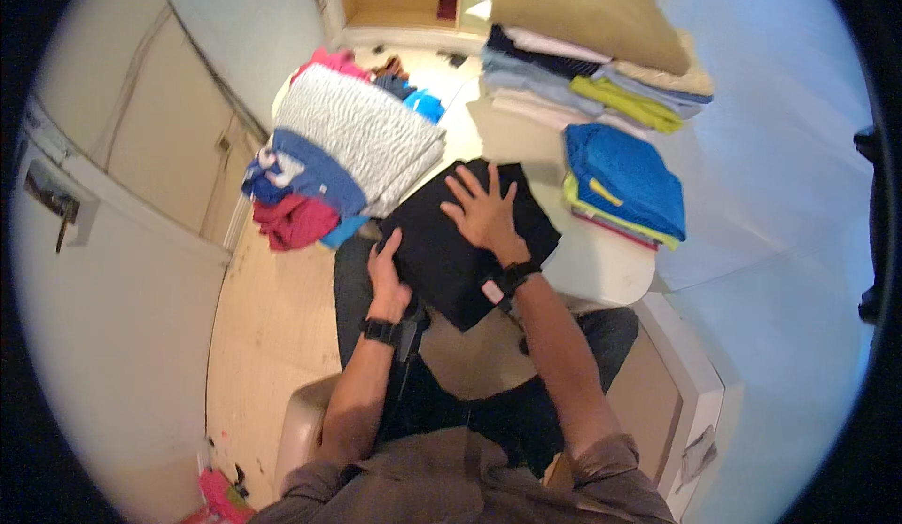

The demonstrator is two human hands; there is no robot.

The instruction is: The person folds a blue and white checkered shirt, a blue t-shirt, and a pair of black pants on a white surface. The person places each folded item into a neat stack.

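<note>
A black folded garment (pixel 442 266) lies in front of me at the near edge of the white table (pixel 601 275), its near corner hanging over my lap. My right hand (pixel 486 212) rests flat on its upper side with fingers spread. At the garment's left edge is my left hand (pixel 387 275), thumb showing along the side and the other fingers mostly hidden by the cloth; it appears to hold that edge. What kind of garment it is cannot be made out.
To the left sit a grey-white textured cloth (pixel 362 130), a blue denim piece (pixel 315 172) and a crumpled dark red cloth (pixel 296 222). A tall folded stack topped by a tan cloth (pixel 587 12) stands far right. Nearer is a smaller pile under a blue garment (pixel 628 181).
</note>
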